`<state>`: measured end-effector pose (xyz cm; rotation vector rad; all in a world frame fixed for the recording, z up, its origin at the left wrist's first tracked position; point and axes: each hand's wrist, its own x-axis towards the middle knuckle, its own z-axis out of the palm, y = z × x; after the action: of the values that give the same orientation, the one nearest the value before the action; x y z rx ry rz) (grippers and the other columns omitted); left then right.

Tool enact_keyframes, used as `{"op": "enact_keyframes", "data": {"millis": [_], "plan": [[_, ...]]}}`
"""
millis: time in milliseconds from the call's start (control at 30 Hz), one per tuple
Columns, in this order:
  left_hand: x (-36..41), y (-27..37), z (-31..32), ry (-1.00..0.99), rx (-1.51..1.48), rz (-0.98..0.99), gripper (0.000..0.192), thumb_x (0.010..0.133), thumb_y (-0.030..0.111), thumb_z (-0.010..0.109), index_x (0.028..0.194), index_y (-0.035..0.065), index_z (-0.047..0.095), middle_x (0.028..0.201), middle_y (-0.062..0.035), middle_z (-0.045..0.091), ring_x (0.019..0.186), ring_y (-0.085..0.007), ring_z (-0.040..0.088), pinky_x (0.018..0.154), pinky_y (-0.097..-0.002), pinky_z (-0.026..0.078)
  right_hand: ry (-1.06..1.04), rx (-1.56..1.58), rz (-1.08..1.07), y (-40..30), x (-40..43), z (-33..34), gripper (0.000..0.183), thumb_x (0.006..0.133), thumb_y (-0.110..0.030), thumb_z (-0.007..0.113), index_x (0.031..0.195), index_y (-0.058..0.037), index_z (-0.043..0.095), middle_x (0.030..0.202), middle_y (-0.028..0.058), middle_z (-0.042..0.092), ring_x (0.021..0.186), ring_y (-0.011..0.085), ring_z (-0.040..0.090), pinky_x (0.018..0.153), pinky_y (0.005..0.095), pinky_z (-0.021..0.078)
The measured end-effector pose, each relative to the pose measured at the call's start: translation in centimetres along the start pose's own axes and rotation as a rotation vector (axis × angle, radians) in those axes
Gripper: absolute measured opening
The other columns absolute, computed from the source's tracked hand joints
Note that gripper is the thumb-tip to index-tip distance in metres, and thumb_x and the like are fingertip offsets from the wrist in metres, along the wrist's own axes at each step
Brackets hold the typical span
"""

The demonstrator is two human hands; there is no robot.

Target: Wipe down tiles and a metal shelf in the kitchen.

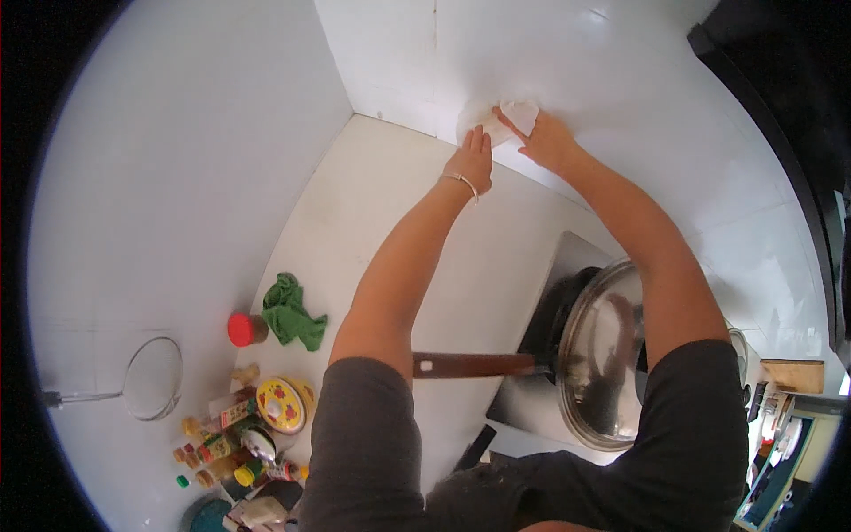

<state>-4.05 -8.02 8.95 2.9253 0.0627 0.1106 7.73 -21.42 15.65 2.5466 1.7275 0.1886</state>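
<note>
Both my arms reach out to the white wall point(598, 86) above the back of the counter. A thin, pale translucent item point(500, 133), perhaps plastic, is at the wall. My left hand point(473, 159), with a bracelet at the wrist, has its fingers extended over the item's lower edge; whether it grips is unclear. My right hand point(550, 141) holds a white part point(520, 116) of it between thumb and forefinger. What lies behind the fingers is hidden.
A lidded pan point(602, 372) sits on the stove, its brown handle point(475, 366) pointing left. On the counter point(392, 193) lie a green cloth point(291, 312), a red-lidded jar point(243, 330), a yellow floral pot point(282, 404) and several bottles point(216, 449). A strainer point(154, 379) hangs left; a dark hood point(791, 146) overhangs right.
</note>
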Motion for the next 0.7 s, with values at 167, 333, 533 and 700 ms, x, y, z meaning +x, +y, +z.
{"op": "enact_keyframes", "data": {"millis": [167,333,533,700], "plan": [[-0.1,-3.4,2.3,-0.044,-0.158,-0.076,0.068,0.072,0.003,0.043,0.133,-0.0161,0.021,0.141,-0.0337,0.015,0.135,-0.0432,0.013,0.112,-0.0405,0.015,0.095,-0.022,-0.072,-1.7,3.8,3.9,0.091,0.070,-0.016,0.072,0.143,-0.0250,0.019,0.133,0.0088,0.045,0.117,0.0311,0.047,0.094,0.0370,0.0437],[1.1,-12.9,1.7,0.031,0.109,-0.165,0.073,0.071,0.011,0.045,0.132,-0.0199,0.018,0.139,-0.0374,0.016,0.133,-0.0464,0.014,0.112,-0.0435,0.012,0.388,0.089,-0.181,-6.2,14.3,4.5,0.069,0.071,-0.016,0.067,0.135,-0.0228,0.040,0.131,0.0068,0.047,0.116,0.0249,0.049,0.092,0.0332,0.0458],[2.7,-22.9,1.4,0.394,-0.256,-0.418,0.075,0.075,0.012,0.054,0.138,-0.0081,0.019,0.144,-0.0279,0.018,0.135,-0.0381,0.019,0.110,-0.0434,0.020,0.507,-0.349,-0.406,-10.0,24.1,7.7,0.063,0.079,-0.023,0.062,0.136,-0.0118,0.037,0.130,0.0039,0.049,0.118,0.0207,0.047,0.098,0.0296,0.0385],[6.0,-19.2,6.7,0.026,-0.020,-0.526,0.061,0.080,0.016,0.050,0.136,0.0026,0.031,0.145,-0.0098,0.028,0.134,-0.0250,0.026,0.103,-0.0490,0.029,0.376,-0.209,-0.229,-7.2,24.6,15.2,0.044,0.082,-0.018,0.055,0.124,-0.0082,0.048,0.123,0.0052,0.054,0.116,0.0208,0.049,0.096,0.0308,0.0413]]}}
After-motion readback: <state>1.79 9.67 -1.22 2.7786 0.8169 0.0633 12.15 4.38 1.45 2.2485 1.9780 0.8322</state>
